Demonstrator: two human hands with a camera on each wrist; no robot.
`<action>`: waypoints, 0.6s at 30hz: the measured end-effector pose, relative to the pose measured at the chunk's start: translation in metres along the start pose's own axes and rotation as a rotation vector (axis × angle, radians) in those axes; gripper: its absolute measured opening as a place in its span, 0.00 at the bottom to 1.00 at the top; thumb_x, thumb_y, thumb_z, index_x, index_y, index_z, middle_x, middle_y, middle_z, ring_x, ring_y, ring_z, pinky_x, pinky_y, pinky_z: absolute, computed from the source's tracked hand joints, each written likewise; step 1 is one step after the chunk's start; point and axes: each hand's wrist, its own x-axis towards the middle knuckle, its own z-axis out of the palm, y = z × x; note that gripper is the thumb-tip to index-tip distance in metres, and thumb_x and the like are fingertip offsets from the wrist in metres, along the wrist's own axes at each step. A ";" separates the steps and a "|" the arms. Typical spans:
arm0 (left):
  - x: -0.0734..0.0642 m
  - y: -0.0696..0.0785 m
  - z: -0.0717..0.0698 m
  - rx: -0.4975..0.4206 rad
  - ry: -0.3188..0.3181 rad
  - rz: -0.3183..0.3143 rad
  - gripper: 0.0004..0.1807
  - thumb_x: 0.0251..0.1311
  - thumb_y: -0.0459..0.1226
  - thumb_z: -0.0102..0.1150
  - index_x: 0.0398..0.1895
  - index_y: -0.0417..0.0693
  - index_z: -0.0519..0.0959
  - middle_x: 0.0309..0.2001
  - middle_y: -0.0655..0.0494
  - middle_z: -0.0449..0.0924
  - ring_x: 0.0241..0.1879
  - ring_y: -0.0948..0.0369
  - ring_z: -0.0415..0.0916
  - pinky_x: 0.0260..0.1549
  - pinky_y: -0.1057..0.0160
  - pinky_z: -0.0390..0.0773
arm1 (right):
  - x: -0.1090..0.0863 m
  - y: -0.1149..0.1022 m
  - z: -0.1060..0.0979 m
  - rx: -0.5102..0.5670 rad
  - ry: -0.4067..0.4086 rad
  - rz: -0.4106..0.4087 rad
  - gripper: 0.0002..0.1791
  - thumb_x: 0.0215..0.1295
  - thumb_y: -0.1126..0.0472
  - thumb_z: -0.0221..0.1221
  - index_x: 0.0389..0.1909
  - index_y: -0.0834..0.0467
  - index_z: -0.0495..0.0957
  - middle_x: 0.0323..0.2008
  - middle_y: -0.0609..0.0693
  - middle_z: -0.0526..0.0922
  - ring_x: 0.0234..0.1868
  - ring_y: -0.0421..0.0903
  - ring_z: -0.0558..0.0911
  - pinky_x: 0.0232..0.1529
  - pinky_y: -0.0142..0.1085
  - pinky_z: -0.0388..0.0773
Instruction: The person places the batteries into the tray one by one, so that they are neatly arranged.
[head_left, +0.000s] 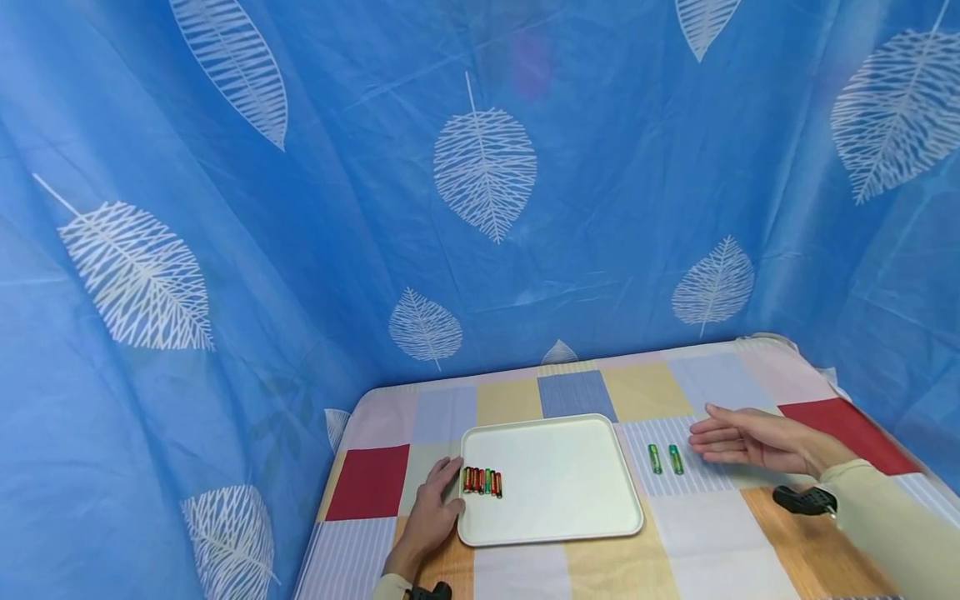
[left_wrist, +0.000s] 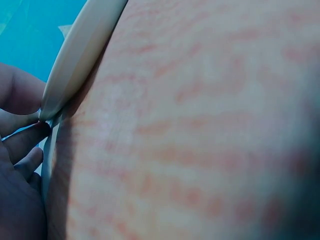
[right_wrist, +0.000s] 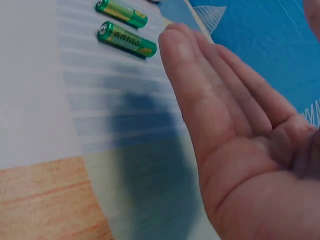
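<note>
My left hand (head_left: 432, 510) holds the left rim of a white rectangular tray (head_left: 555, 533); in the left wrist view its fingertips (left_wrist: 31, 159) meet the tray's outer wall (left_wrist: 82, 57). Inside the tray, against that side, several red batteries (head_left: 475, 480) and a green battery (head_left: 487, 481) stand in a row. Two green batteries (head_left: 677, 459) lie side by side on the cloth, right of the tray. Close to their right, my right hand (head_left: 757, 440) hovers with straight fingers and holds nothing. The right wrist view shows the nearer green battery (right_wrist: 127, 40) just beyond the fingertips.
A patchwork tablecloth (head_left: 517, 575) covers the table. Blue curtains with white leaf prints (head_left: 585, 208) hang behind the table and at both sides. A black wrist device (head_left: 805, 501) sits at the right sleeve.
</note>
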 end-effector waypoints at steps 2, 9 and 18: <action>0.000 0.000 0.000 0.002 0.001 0.002 0.40 0.59 0.27 0.61 0.80 0.39 0.72 0.82 0.30 0.63 0.81 0.30 0.60 0.76 0.22 0.57 | 0.000 0.003 0.001 -0.006 0.047 0.016 0.31 0.90 0.47 0.44 0.68 0.69 0.81 0.64 0.63 0.87 0.67 0.56 0.87 0.73 0.51 0.75; 0.000 0.000 0.000 -0.005 0.003 0.017 0.40 0.59 0.26 0.60 0.80 0.38 0.72 0.81 0.30 0.63 0.81 0.31 0.60 0.77 0.24 0.58 | 0.008 0.017 0.006 -0.111 0.220 0.081 0.30 0.86 0.47 0.55 0.64 0.71 0.83 0.55 0.62 0.91 0.57 0.56 0.92 0.63 0.47 0.85; -0.001 0.002 0.000 0.000 0.003 0.013 0.40 0.58 0.26 0.59 0.80 0.37 0.72 0.81 0.30 0.63 0.82 0.31 0.60 0.77 0.25 0.58 | 0.022 0.025 0.018 -0.213 0.397 0.112 0.24 0.79 0.48 0.65 0.51 0.69 0.87 0.41 0.58 0.94 0.43 0.50 0.96 0.50 0.40 0.90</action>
